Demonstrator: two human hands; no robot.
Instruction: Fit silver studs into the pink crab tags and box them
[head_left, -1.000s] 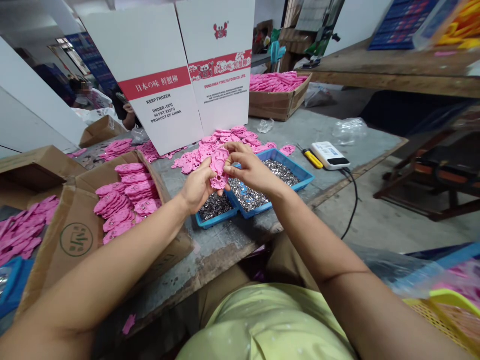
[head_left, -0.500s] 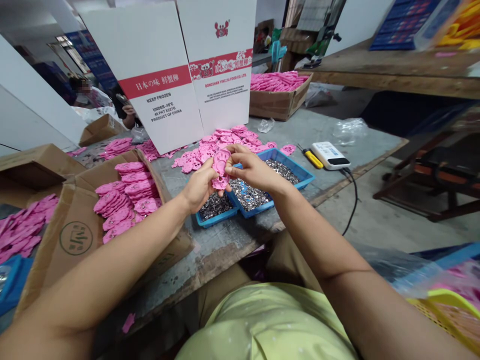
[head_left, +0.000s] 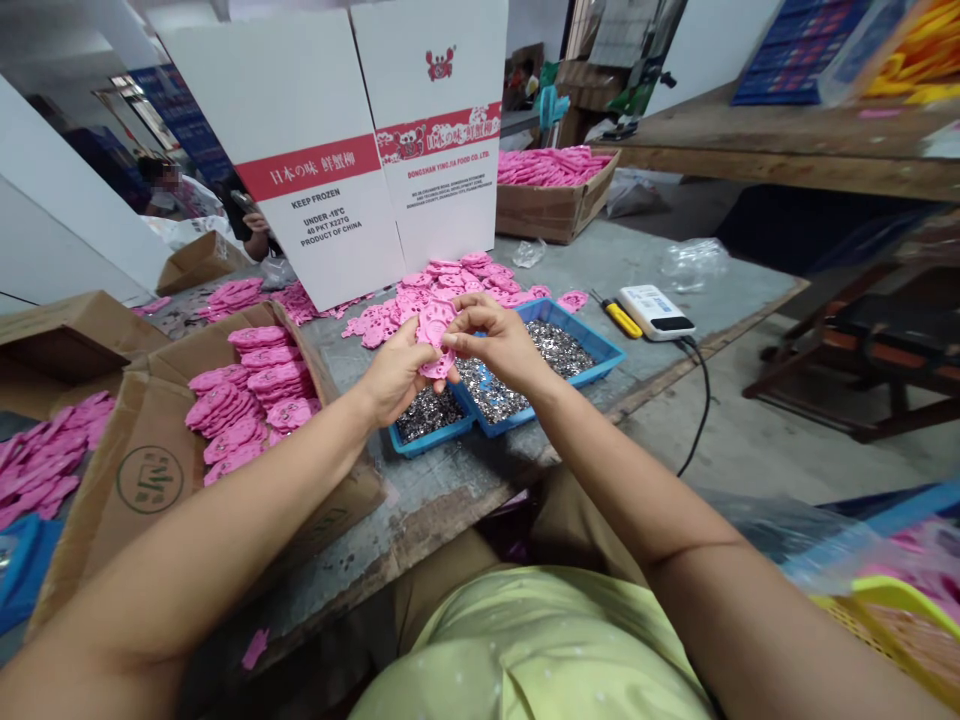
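Observation:
A flat pink plastic piece (head_left: 433, 322) with cut-outs is held up over the table in my left hand (head_left: 396, 375), thumb on its face and fingers behind. My right hand (head_left: 499, 345) is closed, its thumb and forefinger pinched together against the right side of that piece. Whether a small part sits between those fingertips is too small to make out. Below the hands stand a blue tray (head_left: 504, 428) and a smaller blue tray (head_left: 431, 442), both filled with small shiny metal parts. Behind the piece lies a loose pile of similar pink pieces (head_left: 457, 272).
On the left stands an open cardboard box (head_left: 112, 500) with stacked pink pieces. A tall white carton (head_left: 322, 270) rises behind the pile. To the right lie a yellow-handled tool (head_left: 622, 320) and a white device (head_left: 656, 313) with a black cable. Another person's hand (head_left: 257, 222) shows behind the carton.
The pink piece has turned so its face shows broader, and it has shifted slightly left. Both hands stay on or against it, with the right fingertips moved a little left.

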